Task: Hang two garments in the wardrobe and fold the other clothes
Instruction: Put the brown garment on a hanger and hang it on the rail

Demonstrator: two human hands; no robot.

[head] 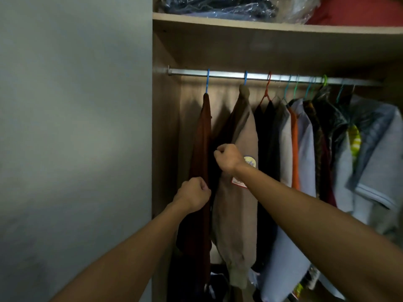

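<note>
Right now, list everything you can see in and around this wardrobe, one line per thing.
hanging rail: one, silver metal, across the wardrobe under the shelf
shelf: one, light wood, above the rail
bagged clothes: a pile, blue in clear plastic, on the shelf, left part
red item: one, red, on the shelf at right; what it is cannot be told
brown garment: one, dark reddish brown, on a blue hanger, leftmost on the rail
beige jacket: one, beige with a round patch, on a blue hanger, second from left
other hung clothes: several, black, grey, orange, pale blue, crowded at right
wall: grey, left of the wardrobe
left hand: fingers curled at the brown garment's edge
right hand: fingers curled at the beige jacket's front edge
</note>
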